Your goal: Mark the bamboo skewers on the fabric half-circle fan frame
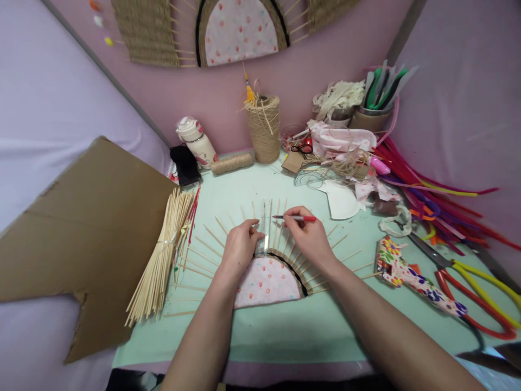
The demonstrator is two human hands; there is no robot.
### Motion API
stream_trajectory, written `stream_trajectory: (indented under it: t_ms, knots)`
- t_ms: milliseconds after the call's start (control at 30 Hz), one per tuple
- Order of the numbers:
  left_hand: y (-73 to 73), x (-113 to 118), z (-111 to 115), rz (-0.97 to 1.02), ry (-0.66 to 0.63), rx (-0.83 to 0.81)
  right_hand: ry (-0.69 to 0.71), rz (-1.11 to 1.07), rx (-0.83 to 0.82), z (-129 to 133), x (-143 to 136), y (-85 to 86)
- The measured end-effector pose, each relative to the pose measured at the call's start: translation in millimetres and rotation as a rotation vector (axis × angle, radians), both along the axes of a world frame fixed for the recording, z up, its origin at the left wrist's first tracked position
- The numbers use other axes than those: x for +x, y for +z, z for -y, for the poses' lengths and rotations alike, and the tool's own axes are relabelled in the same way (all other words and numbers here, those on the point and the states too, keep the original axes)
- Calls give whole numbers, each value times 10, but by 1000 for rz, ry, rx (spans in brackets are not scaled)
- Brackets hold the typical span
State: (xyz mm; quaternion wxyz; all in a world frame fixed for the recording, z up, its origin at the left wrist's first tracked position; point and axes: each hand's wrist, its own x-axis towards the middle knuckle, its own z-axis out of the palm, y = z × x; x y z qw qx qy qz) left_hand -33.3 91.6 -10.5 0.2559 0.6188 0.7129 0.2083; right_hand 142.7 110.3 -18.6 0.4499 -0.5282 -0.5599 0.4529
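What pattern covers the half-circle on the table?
The half-circle is pale pink with small reddish spots, seen in the head view.

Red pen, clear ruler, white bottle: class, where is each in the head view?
Red pen [306,218]: head view, on its red barrel.
Clear ruler [266,225]: head view, on its flat middle.
White bottle [202,149]: head view, on its body below the lid.

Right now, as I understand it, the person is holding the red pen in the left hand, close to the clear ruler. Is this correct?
Not quite. The head view shows the red pen in the right hand, not the left hand. It is indeed close to the clear ruler.
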Motion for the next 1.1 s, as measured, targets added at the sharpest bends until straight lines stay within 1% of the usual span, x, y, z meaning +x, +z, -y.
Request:
stream_trajectory:
  t_ms: [400,667,900,1100]
  knots:
    - [24,8,3,-41,9,-6,4,4,-39,-19,-23,-55]
    - [44,22,8,-37,12,-9,25,5,-55,-10,-27,-12]
    - [41,26,3,-58,4,-16,43,15,-61,-22,-23,-71]
    - [45,26,4,-53,-2,-21,47,49,-56,-23,-29,-80]
